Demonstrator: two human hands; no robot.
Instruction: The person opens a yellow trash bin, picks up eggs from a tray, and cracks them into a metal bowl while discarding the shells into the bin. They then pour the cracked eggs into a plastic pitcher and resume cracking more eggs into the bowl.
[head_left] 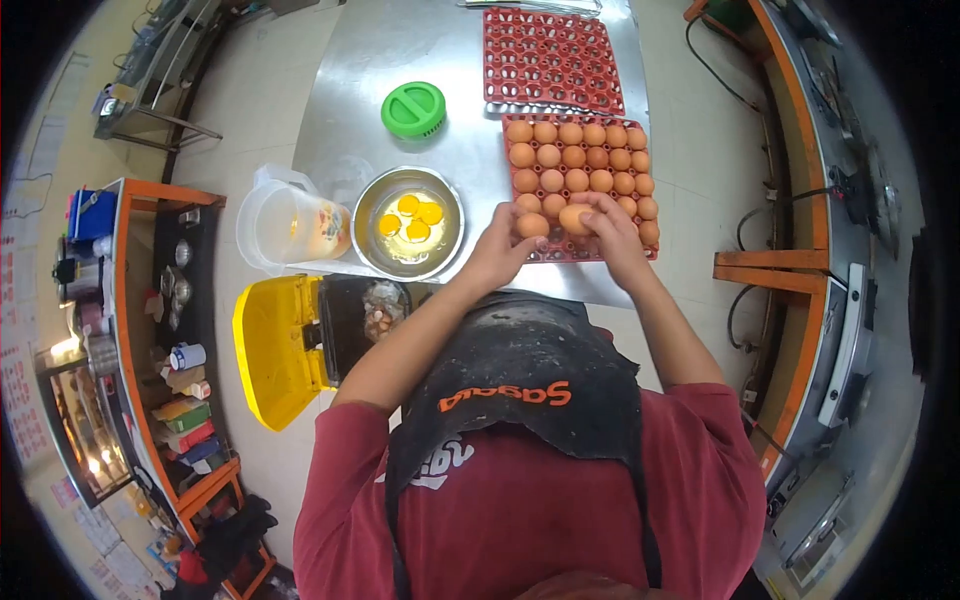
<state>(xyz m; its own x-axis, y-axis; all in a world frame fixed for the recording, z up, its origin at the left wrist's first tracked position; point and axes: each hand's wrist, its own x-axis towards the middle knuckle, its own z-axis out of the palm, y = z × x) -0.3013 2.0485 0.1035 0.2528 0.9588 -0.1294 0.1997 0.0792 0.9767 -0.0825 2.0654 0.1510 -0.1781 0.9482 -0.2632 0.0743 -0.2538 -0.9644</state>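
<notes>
A red egg tray [520, 121] full of brown eggs lies on the steel table [400, 50]. My left hand [497, 252] grips one brown egg [532, 225] at the tray's near left corner. My right hand [612, 232] closes around another brown egg [574, 218] just beside it, over the tray's near edge. To the left stands a steel bowl [371, 199] holding several raw yolks [411, 217] in egg white.
An empty red egg tray [549, 57] lies behind the full one. A green lid [413, 108] sits on the table, a clear plastic jug [288, 224] at its left edge. A yellow-lidded bin [275, 352] with eggshells stands below. Shelves crowd the left, counters the right.
</notes>
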